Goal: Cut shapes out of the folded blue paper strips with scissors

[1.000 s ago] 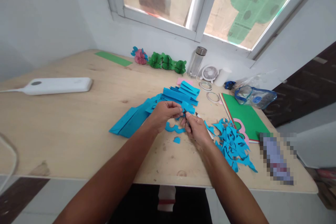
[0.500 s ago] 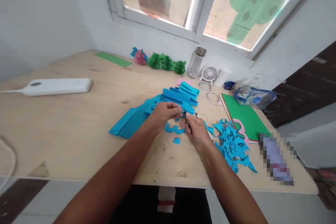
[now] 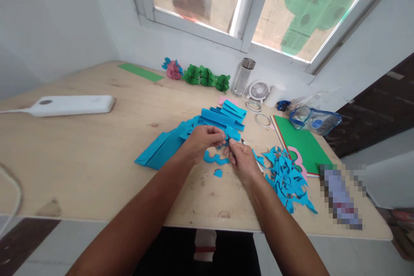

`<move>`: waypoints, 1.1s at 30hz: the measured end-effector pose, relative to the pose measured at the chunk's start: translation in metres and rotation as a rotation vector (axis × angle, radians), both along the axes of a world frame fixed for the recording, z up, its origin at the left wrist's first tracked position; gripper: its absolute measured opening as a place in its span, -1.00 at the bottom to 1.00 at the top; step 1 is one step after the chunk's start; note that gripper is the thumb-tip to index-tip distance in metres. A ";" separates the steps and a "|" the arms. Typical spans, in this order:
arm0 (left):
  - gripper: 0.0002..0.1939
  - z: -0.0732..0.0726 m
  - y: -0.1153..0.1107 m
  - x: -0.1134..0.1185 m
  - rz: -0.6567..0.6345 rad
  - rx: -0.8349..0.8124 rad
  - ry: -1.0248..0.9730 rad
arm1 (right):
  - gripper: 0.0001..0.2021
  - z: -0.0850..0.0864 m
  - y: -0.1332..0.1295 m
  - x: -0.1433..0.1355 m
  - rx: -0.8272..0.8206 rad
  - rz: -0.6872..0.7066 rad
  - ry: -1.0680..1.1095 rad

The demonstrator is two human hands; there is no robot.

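Note:
My left hand (image 3: 208, 140) is closed, its thumb and forefinger pinching a piece of blue paper (image 3: 233, 134) just above the table. Close against it on the right, my right hand (image 3: 241, 154) is curled shut. A small dark object shows at its fingertips, touching the paper, but the fingers hide most of it. Below the hands lie a wavy blue paper cutout (image 3: 216, 159) and a little blue scrap (image 3: 217, 173). Folded blue paper strips (image 3: 218, 117) are behind them, and a large folded blue sheet (image 3: 161, 150) rests beside my left forearm.
Blue offcuts (image 3: 286, 179) are heaped right of my right hand, near a green paper stack (image 3: 300, 144). Along the back stand a glass bottle (image 3: 241, 78), a small fan (image 3: 259, 91) and green paper crafts (image 3: 206, 76). A white device (image 3: 74, 105) lies far left.
Both hands stay nearly in place over the blue paper. My right fingers have shifted slightly, and less of the dark object shows. The whole view has moved a little.

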State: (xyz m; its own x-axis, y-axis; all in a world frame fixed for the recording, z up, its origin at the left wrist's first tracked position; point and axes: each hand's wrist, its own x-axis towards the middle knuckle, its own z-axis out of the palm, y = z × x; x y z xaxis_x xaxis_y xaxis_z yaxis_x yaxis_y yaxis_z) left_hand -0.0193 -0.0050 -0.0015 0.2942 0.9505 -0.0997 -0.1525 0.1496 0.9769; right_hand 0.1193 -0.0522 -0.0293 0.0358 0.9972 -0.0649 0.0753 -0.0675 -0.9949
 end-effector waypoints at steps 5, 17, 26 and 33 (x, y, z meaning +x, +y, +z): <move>-0.90 0.001 -0.001 -0.001 -0.026 0.003 -0.005 | -0.47 0.000 0.000 0.001 0.031 -0.012 -0.060; -0.89 -0.002 0.001 -0.002 -0.074 -0.037 -0.010 | -0.51 0.004 0.000 0.005 0.076 -0.007 -0.162; -0.90 0.002 0.000 -0.003 -0.087 -0.042 0.044 | -0.48 0.000 0.001 0.006 0.073 -0.019 -0.174; -0.89 0.001 -0.001 -0.002 -0.088 -0.026 0.017 | -0.50 -0.002 0.003 0.005 0.087 -0.055 -0.145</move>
